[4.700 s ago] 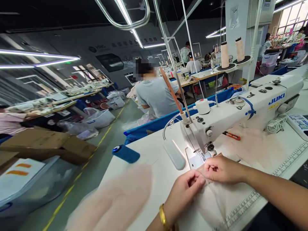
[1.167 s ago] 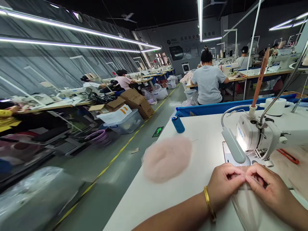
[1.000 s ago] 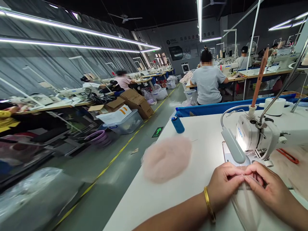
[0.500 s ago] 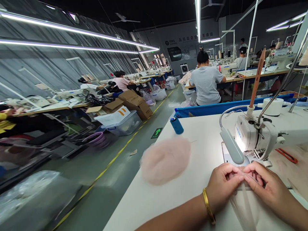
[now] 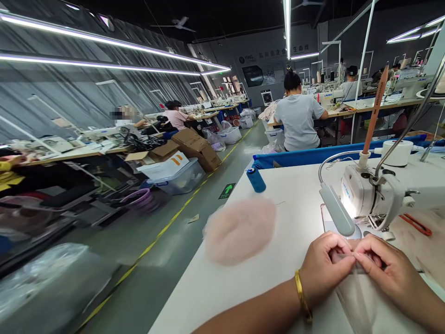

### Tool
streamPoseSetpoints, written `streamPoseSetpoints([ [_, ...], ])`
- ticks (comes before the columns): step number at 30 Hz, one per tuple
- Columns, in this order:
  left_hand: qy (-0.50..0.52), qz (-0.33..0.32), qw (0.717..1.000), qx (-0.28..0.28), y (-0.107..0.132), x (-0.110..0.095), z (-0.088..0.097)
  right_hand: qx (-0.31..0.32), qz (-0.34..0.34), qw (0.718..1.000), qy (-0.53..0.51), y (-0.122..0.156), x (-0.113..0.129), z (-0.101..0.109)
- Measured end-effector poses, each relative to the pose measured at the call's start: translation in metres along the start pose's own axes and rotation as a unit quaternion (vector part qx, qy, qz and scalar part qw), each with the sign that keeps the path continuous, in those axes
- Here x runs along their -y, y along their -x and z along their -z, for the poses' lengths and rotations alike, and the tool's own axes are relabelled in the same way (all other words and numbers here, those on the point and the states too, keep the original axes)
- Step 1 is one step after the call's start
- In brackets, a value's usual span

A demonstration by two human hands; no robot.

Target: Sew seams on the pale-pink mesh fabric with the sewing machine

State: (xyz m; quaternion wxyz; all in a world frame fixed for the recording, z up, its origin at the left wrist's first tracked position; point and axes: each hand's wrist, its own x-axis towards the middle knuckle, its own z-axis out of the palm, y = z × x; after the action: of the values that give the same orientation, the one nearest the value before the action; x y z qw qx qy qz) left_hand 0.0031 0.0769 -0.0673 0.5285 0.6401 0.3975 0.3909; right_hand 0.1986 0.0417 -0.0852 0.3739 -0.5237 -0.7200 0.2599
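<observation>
Thumb and fingers of my left hand (image 5: 328, 264) pinch the edge of a sheer, pale tulle fabric (image 5: 356, 301). Right beside it, my right hand (image 5: 384, 266) pinches the same edge, the two thumb tips almost meeting. Below the hands the fabric hangs down toward me over the white table. Both hands are just in front of the sewing machine (image 5: 361, 190), close under its grey lamp (image 5: 337, 211). The needle and presser foot are mostly hidden behind the lamp and fingers. A round heap of pink tulle (image 5: 239, 232) lies to the left on the tabletop.
A blue thread cone (image 5: 256, 180) stands near the table's left edge (image 5: 187, 273). Orange-handled thread snips (image 5: 416, 224) rest right of the machine, by more sheer fabric. A brown pencil (image 5: 375, 109) sticks up from the machine head. A co-worker (image 5: 297, 116) sits ahead.
My hands stay at the machine, still pinching the fabric edge, with slight shifts of the fingers. The hanging fabric below has spread a little wider. The view has shifted slightly.
</observation>
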Motion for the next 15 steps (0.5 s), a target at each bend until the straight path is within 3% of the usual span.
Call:
streamPoseSetpoints([
  [5, 0.021, 0.058, 0.998, -0.003, -0.0007, -0.0003, -0.0022, 0.014, -0.001, 1.0, -0.001, 0.0007, 0.0022, 0.0008],
  [15, 0.059, 0.1, 0.992, 0.042, -0.0022, -0.0049, -0.0001, 0.008, 0.008, 1.0, 0.016, 0.0011, 0.0049, 0.003],
])
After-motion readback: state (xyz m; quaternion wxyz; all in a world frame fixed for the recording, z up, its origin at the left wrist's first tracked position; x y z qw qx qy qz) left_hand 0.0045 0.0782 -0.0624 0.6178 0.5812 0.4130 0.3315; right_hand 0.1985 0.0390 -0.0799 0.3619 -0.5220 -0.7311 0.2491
